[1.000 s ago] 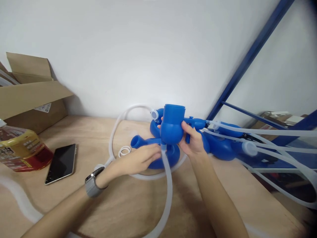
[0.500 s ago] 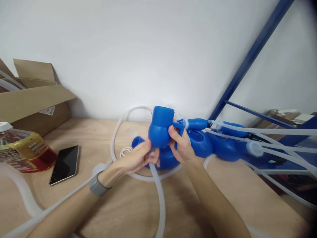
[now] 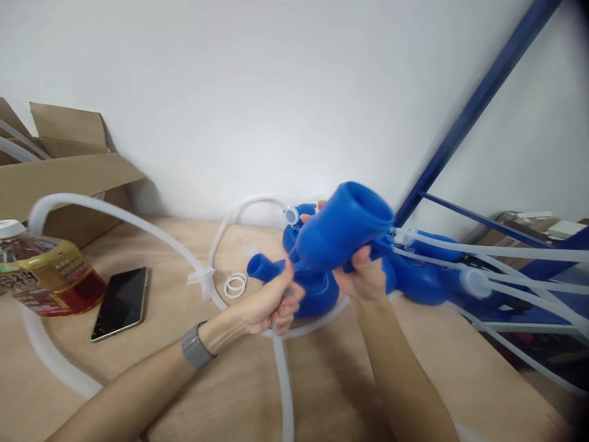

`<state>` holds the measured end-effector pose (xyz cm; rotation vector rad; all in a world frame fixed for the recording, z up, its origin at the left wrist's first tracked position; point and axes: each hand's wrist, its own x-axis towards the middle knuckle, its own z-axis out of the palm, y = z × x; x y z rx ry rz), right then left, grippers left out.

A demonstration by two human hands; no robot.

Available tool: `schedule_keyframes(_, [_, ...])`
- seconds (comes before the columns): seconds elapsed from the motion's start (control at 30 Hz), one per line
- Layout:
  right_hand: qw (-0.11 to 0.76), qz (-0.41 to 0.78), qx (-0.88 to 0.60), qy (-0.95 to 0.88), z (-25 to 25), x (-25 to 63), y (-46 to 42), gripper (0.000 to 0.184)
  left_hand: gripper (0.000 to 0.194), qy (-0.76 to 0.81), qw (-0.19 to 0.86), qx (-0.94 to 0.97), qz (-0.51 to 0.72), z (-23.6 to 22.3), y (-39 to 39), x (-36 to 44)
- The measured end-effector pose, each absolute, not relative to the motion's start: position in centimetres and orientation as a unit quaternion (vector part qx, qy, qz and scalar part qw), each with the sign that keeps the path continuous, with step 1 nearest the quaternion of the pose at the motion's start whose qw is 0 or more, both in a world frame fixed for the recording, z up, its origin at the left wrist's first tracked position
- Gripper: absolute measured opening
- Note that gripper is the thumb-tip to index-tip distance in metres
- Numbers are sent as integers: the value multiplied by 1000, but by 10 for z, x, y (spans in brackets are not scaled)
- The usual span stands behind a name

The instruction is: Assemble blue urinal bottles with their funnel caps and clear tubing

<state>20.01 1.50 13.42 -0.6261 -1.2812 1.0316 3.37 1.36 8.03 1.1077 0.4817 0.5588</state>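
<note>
A blue wide-mouthed plastic container [image 3: 329, 236] is tilted above the table, its open mouth facing right and up. My right hand [image 3: 365, 279] grips it from below at the right, fingers partly hidden behind it. At the narrow lower left end, my left hand [image 3: 278, 307] is closed around a translucent white hose [image 3: 284, 380], which hangs down toward me. My fingers hide the joint between hose and container. Just behind the hands lies a blue bottle [image 3: 322, 294] with an open neck. Two white rings [image 3: 235, 285] rest left of it.
More blue bottles [image 3: 426, 285] with hoses stand along the right. A smartphone [image 3: 120, 304], a bottle of reddish liquid [image 3: 50, 276] and an open cardboard box [image 3: 78, 178] are at left. A hose with a white cap [image 3: 201, 275] arches there. Blue shelving [image 3: 478, 104] borders the table.
The container has tipped from upright to lying over rightward. My left hand moved from beside the hose to a grip around it, near its top. A capped hose at left now arches up.
</note>
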Motion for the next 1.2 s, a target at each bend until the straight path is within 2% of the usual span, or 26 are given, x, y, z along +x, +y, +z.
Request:
schedule_keyframes(0.1, [669,410,-274,-556,141,209,16,88,70,219,756,507,351,83,23,31])
schedule_keyframes(0.23, [678,269,-329,-600,127,220,40,70,41,281,680,465,493,104,45,8])
schedule_keyframes(0.37, [542,129,-391,-732,98,224,71,60,30,395,592,434,553,118,74,-33])
schedule_keyframes(0.47, [423,64,-411,-805,80,221,82,57,35,494,513,438,548,121,92,-67])
schedule_keyframes(0.57, [369,42,-414,-831,69,215,85,56,61,594,414,477,498,116,104,-103])
schedule_keyframes(0.63, [357,56,-425,-830,66,213,87,56,77,673,294,537,415,108,111,-126])
schedule_keyframes(0.7, [341,84,-444,-824,64,213,90,56,78,742,165,582,290,95,117,-146])
schedule_keyframes(0.77, [325,106,-459,-820,63,213,92,55,67,772,95,599,192,80,120,-161])
schedule_keyframes(0.9, [318,90,-482,-812,58,214,96,56,39,776,64,613,134,58,119,-173])
schedule_keyframes(1.03, [326,25,-525,-786,54,213,95,56,36,737,48,667,99,66,118,-161])
schedule_keyframes(1.2, [298,32,-524,-798,56,211,94,46,28,555,168,814,32,72,112,-107])
